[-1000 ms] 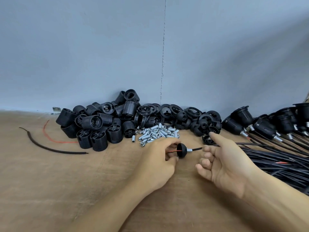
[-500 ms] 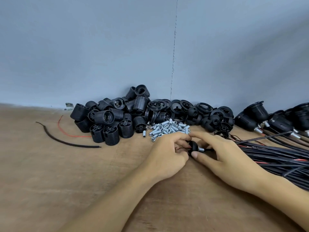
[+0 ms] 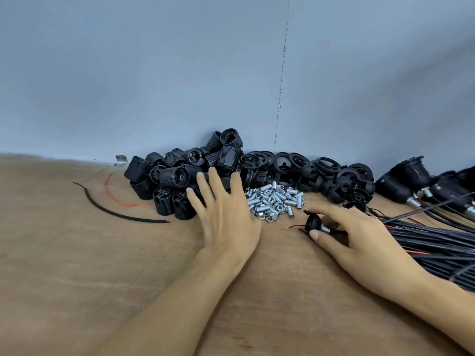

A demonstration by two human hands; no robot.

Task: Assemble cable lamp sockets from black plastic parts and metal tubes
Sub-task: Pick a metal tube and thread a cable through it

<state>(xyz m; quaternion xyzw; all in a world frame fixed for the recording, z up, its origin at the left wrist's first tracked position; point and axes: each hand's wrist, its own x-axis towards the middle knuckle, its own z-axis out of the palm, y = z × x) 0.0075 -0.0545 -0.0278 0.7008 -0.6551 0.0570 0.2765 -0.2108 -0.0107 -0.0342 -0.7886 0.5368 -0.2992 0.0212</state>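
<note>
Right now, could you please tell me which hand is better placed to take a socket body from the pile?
The left, I think. The left hand is open and empty, fingers spread at the socket pile. The right hand is busy pinching the cap, farther from that pile.

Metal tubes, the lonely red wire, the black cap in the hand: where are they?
metal tubes [image 3: 275, 199], head view, middle of pile
red wire [image 3: 138, 205], head view, left side, flat stretch
black cap [image 3: 312, 223], head view, its dome

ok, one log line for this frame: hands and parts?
left hand: open, fingers spread over socket pile | right hand: pinches black cap | metal tubes: loose heap between hands
</note>
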